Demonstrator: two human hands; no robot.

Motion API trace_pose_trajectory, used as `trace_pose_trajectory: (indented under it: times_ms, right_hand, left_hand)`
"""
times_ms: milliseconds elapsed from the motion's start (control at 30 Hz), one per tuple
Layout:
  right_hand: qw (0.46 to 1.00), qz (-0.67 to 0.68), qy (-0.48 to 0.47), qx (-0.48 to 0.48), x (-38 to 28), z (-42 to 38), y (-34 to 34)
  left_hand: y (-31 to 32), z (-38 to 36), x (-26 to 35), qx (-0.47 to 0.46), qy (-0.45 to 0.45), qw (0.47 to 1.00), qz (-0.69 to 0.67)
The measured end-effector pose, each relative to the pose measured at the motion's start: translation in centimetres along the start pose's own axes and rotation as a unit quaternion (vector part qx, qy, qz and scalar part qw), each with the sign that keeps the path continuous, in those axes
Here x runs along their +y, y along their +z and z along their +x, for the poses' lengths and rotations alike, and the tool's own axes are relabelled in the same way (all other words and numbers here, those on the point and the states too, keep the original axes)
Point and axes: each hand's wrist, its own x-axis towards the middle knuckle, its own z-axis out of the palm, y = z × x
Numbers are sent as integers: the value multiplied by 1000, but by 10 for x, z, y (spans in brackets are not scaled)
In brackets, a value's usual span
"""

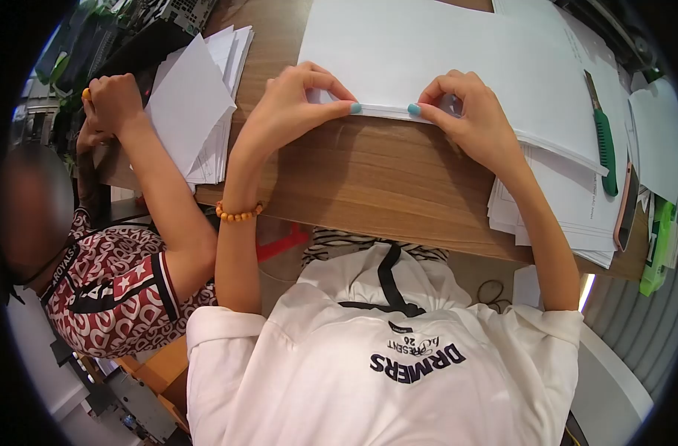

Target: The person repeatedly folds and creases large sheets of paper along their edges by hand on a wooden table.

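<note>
A large white paper sheet (421, 52) lies across the wooden desk, its near edge close to the front of the desk. A narrow strip along that edge looks folded or layered. My left hand (294, 104) pinches the edge at its left part, thumb and index finger together. Mirroring it, my right hand (469, 111) grips the same edge further right, thumb below and fingers curled above. Between the two thumbs a short stretch of the edge shows. Whether one or more sheets are in the fingers is hard to make out.
Right of the sheet lie a green utility knife (603, 141), a phone (627, 208) and a stack of printed papers (558, 193). A green package (659, 245) sits at the desk's right end. Another paper stack (197, 111) lies left, beside a co-worker's raised arm (168, 186).
</note>
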Motion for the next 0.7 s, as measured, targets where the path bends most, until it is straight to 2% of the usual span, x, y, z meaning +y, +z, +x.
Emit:
trace_pose_trajectory:
  times_ms: [67,133,367,467,533,567,633,667,700]
  right_hand:
    - [999,-31,-25,27,1,0,2]
    - [998,-44,-26,30,2,-1,4]
    - [991,-99,-79,47,5,-5,7]
    - [984,-126,-113,56,7,-6,8]
    - [980,-134,-126,70,8,-8,12]
    - [975,-143,-141,90,8,-8,13]
    - [962,-188,-160,115,-5,-12,15]
    - [946,-233,-177,142,-10,-12,15]
    - [944,-235,-178,148,-9,-10,14]
  left_hand:
    - [2,1,-3,33,3,998,46]
    - [1,3,-8,50,-41,994,87]
    - [1,2,-15,48,-27,997,60]
    - [6,-3,-15,74,-4,996,51]
    - [5,-7,-6,79,-3,984,157]
    - [8,-8,-5,79,-3,984,157]
    - [15,-11,-3,193,95,973,81]
    - [20,-15,1,196,100,972,83]
    - [28,-23,5,201,181,939,210]
